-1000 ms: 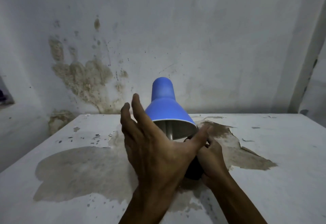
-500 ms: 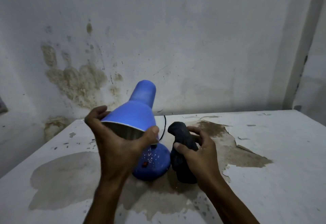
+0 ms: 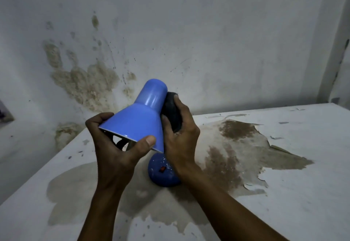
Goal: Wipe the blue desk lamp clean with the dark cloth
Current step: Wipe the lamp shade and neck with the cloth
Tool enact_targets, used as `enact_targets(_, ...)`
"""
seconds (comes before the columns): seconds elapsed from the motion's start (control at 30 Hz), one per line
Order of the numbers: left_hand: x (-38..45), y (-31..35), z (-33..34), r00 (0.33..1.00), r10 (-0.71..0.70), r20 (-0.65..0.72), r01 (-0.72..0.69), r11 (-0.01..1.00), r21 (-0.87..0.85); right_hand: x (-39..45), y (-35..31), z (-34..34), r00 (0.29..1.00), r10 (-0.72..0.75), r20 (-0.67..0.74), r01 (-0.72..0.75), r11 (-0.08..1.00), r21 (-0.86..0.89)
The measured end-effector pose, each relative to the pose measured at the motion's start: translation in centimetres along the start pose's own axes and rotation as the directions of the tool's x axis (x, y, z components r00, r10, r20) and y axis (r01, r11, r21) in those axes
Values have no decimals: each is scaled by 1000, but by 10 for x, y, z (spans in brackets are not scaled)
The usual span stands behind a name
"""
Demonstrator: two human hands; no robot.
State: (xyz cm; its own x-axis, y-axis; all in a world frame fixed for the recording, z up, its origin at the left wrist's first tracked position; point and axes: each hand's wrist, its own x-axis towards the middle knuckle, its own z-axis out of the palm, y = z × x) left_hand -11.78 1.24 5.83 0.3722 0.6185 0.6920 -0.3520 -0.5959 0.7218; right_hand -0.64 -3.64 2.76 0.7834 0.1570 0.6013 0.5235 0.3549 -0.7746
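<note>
Gripped at the wide rim of the blue lamp shade (image 3: 138,121) by the left hand (image 3: 113,149): thumb hooked over the near edge, fingers curled round the far edge. Tilted, open mouth facing down and toward the camera, narrow cap up and away. Bunched in the right hand (image 3: 180,136), fingers and thumb wrapped round it, the dark cloth (image 3: 171,112); pressed against the right side of the shade's neck, just past the left-hand grip. Below both hands, standing on the table (image 3: 284,184), the round blue lamp base (image 3: 162,172), speckled with white flecks, a small red switch (image 3: 162,169) on top, partly hidden by the right wrist. Under the base and spreading out to either side of the grip, brown patches of peeled paint. Behind the shade, a stained, mottled wall (image 3: 208,41).
</note>
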Motion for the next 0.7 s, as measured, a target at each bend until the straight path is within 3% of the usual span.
enact_targets(0.13,0,-1,-2,1000,7,2,-7,998,56,-3,29,12,998,68,6,-67,993,-95)
enact_targets(0.27,6,-4,-5,1000,-8,-24,8,1000,15,10,34,9,989,-6,144,65,911,-408)
enact_targets(0.4,7,-4,-6,999,-9,-33,9,1000,4,13,42,-2,939,237,250,-17,757,-653)
enact_targets(0.53,1,-2,3,1000,4,-14,-4,998,55,6,57,-28,792,534,295,-50,538,-842)
enact_targets(0.7,6,1,4,1000,0,-30,2,999,54,19,54,-41,774,563,289,-26,485,-874)
